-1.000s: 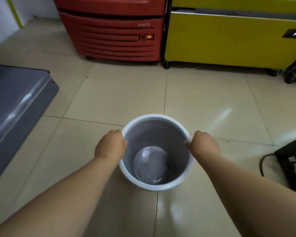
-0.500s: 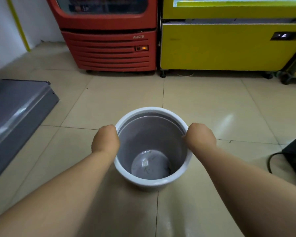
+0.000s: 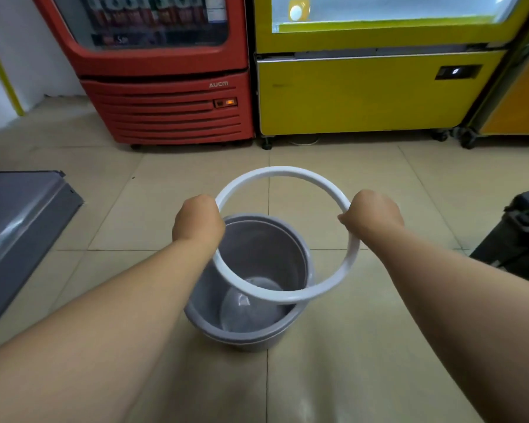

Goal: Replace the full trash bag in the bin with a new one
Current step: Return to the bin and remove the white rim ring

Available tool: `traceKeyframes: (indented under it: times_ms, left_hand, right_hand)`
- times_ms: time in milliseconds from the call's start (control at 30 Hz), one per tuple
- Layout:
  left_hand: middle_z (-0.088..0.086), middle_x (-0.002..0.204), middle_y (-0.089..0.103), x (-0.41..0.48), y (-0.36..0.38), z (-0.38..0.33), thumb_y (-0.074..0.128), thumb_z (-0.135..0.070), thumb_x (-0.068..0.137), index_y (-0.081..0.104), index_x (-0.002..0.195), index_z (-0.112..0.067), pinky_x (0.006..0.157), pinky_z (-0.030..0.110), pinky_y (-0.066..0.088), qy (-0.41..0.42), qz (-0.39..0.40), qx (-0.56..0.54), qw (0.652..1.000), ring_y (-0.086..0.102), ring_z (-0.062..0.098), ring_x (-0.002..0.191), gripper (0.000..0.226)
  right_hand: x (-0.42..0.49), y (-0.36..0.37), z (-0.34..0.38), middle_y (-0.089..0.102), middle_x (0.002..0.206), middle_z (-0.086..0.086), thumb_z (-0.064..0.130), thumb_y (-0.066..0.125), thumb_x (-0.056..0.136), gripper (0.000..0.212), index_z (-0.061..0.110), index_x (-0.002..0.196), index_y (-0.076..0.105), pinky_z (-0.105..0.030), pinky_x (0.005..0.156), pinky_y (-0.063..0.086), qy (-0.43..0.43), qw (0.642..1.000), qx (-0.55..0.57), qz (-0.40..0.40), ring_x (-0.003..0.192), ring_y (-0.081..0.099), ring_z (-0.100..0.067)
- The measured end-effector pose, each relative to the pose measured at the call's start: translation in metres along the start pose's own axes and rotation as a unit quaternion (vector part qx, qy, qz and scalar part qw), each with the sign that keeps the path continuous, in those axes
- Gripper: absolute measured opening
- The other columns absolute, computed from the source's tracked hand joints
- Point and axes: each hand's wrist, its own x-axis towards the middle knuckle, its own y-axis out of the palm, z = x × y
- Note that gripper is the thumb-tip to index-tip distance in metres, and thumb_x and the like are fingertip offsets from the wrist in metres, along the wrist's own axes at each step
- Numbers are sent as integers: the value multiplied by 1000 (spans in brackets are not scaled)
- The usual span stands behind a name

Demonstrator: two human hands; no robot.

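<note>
A grey bin (image 3: 257, 340) is found standing upright on the tiled floor (image 3: 364, 346), its bare inside exposed. A white ring (image 3: 283, 171) is held just above the bin's mouth. The ring is gripped at its left side by the left hand (image 3: 197, 219) and at its right side by the right hand (image 3: 371, 213). The fingers of both are curled round it, their tips hidden. Beyond the bin, a red cooler (image 3: 171, 111) and a yellow freezer (image 3: 364, 93) are noted side by side.
</note>
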Motion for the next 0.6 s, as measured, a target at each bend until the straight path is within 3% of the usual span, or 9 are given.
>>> traceKeyframes:
  times_ms: [267,400,500,600]
  left_hand:
    - [11,82,54,-4,29,-106,40,-19,88,62,95,-4,63,34,32,145,33,-61,987,45,28,72,28]
    - [12,93,59,-21,54,-135,31,-29,92,60,86,-10,65,35,36,192,56,-81,977,50,27,81,35]
    - [15,117,60,-32,68,-144,33,-32,95,60,108,-9,86,40,41,215,62,-60,973,52,32,105,37]
    - [15,124,58,-38,77,-147,36,-34,95,58,116,-9,92,40,41,227,60,-36,971,51,35,112,39]
  right_hand:
    - [12,-24,-105,47,57,-4,25,60,88,31,8,66,47,-24,41,26,161,982,92,-18,47,43,-17]
    - [3,-13,-153,47,61,-5,30,60,90,27,4,85,53,-25,43,29,246,953,172,-37,50,44,-18]
    - [0,16,-180,61,78,-11,30,66,86,29,3,86,57,-29,53,40,309,919,236,-58,68,57,-27]
    - [-8,49,-197,69,90,-15,29,69,82,28,4,86,59,-27,52,41,355,894,268,-55,77,65,-31]
